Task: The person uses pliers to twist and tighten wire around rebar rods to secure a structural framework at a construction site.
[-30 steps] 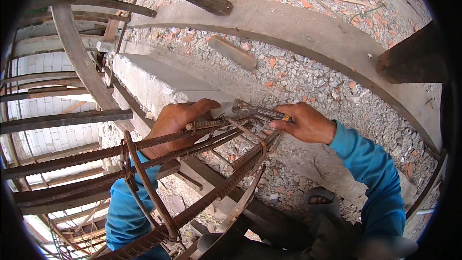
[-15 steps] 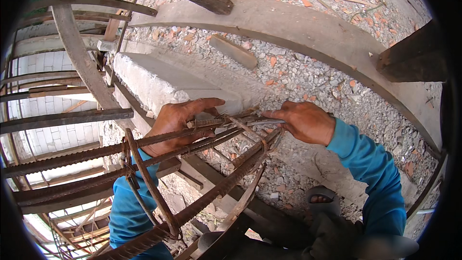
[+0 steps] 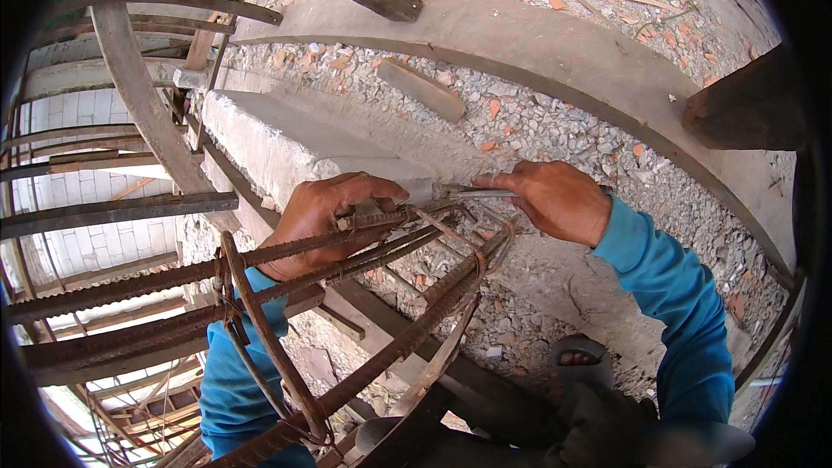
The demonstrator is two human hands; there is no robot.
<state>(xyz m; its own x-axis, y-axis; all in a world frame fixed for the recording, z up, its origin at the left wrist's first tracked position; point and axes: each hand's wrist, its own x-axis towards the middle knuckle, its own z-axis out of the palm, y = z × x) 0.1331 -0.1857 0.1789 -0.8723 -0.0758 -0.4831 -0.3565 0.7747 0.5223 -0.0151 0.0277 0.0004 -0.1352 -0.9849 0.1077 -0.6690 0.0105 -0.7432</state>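
At the tip of the cage (image 3: 384,351), both hands are gathered near its upper corner. On the cage's left side, the left hand (image 3: 316,217) reaches up behind the upper bars, its fingers bent to either side of a ribbed bar (image 3: 371,222); whether they press on it cannot be told. Just beyond the cage's tip, the right hand (image 3: 559,199) has its fingers closed round the pliers (image 3: 487,194), forefinger laid along them — they show almost edge-on, head close to the bars, and whether the jaws grip a wire is hidden. As for progress, the cage seems largely put together: one stirrup (image 3: 270,329) crosses its bars toward the left, a second stirrup (image 3: 447,232) crosses its tip, and tie wire (image 3: 481,260) already circles the lower bar there. The upper corner, between the hands, looks like the unfinished part — no closed tie can be made out on it, and thin strands stick out past the cage's tip. Beyond the cage lie a concrete block (image 3: 295,134) and gravel (image 3: 555,113); to its right is a sandalled foot (image 3: 581,360).
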